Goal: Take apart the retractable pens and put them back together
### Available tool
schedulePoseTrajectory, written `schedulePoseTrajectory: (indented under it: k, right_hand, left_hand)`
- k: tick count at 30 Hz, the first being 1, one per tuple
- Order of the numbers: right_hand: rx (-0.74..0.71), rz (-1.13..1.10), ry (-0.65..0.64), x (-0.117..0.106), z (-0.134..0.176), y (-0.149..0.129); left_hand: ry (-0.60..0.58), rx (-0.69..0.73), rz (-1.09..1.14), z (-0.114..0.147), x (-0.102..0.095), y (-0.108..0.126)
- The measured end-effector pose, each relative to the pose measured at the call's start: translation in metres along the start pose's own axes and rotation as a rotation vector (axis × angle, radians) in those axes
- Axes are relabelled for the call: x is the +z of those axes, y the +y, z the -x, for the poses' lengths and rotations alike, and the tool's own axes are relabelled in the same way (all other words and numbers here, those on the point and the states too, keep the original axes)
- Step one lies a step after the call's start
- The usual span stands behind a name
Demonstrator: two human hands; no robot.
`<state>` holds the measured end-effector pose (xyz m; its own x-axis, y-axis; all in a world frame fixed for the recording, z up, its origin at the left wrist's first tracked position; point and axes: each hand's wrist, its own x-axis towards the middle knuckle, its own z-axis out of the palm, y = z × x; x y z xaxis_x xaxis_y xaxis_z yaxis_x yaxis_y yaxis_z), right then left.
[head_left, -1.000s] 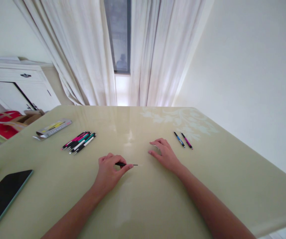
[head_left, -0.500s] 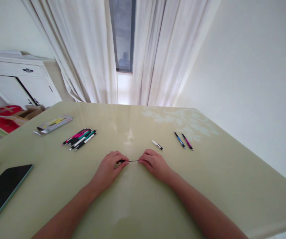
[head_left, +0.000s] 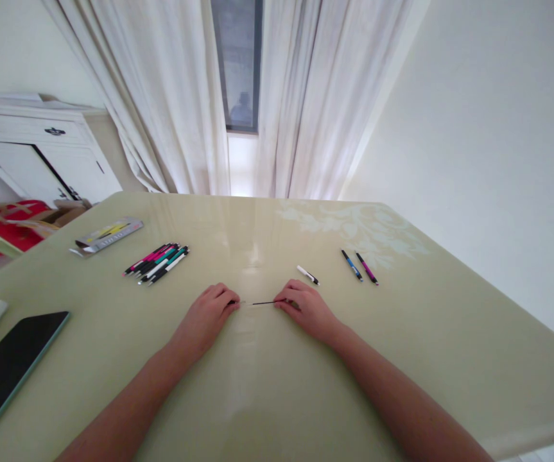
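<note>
I now see the black refill, between both hands, drawn clear of the dark pen part: they're separated. The right hand pinches it; the left hand closes its fingertips on the mostly hidden part. A white barrel lies beyond.

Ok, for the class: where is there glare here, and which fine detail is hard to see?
Head view: pale glare streaks the glossy table; head view: the strip below the window looks washed out; head view: the tip of the thin black rod is too fine and faint to make out.
</note>
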<state>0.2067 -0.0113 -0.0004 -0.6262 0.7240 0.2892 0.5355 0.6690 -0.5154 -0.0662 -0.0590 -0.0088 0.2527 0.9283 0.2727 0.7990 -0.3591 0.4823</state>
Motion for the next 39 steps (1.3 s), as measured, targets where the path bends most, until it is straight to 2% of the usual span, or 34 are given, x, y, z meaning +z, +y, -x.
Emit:
schedulePoseTrajectory:
  k: [13, 20, 26, 34, 39]
  right_hand:
    - [0.002, 0.015, 0.005, -0.001, 0.0, -0.001]
    - [-0.009, 0.0, 0.024, -0.001, 0.0, -0.001]
    - [0.0, -0.008, 0.054, -0.001, 0.0, -0.001]
    - [-0.038, -0.018, 0.041, -0.001, 0.0, -0.003]
    - [-0.049, -0.025, 0.058, -0.001, 0.0, -0.002]
  left_hand:
    - [0.026, -0.05, 0.052, 0.0, -0.002, 0.011]
    - [-0.024, -0.15, 0.185, 0.0, -0.005, 0.017]
    - [0.067, -0.119, 0.274, -0.001, -0.004, 0.012]
    - [-0.006, -0.075, 0.315, -0.001, -0.006, 0.016]
    - [0.043, -0.116, 0.326, 0.0, -0.006, 0.016]
